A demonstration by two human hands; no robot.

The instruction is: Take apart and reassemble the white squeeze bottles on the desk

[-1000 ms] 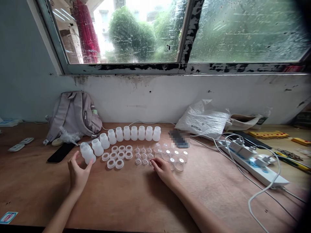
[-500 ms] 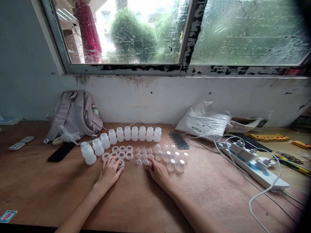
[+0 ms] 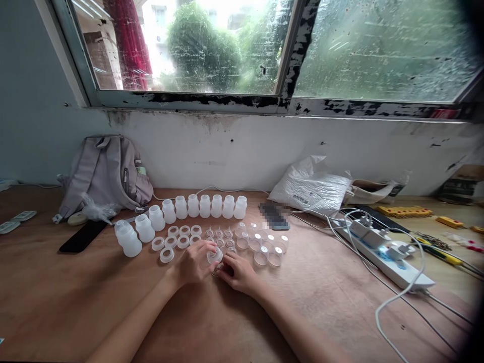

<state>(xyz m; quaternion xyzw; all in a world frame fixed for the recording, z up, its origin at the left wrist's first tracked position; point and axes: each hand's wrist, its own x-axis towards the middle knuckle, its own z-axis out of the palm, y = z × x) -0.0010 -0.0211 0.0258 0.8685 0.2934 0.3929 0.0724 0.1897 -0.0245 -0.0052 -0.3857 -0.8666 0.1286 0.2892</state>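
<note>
I read this as the joining step: a white plastic ring is pinched in the fingers of my left hand, curled closed around it, while my right hand meets it from the other side with a small clear valve piece at its fingertips. I cannot tell how firmly the right fingers grip that piece, since it is mostly hidden between the two hands. The ring sits just above the worktop, directly in front of the grid of loose rings. It looks tilted, its open face turned partly up and toward the right hand; being squat and round it has no real long axis, only the axis through its hole. My judgement is that the next move calls for lining the valve's axis up with that hole and pressing the two together squarely. Just behind the ring lie the remaining small valves, and beside those, to the right, the clear caps. Further behind the ring stands the curved row of white bottles. Well off to the left of the ring rest a black phone and a grey backpack; well to its right, a power strip.
</note>
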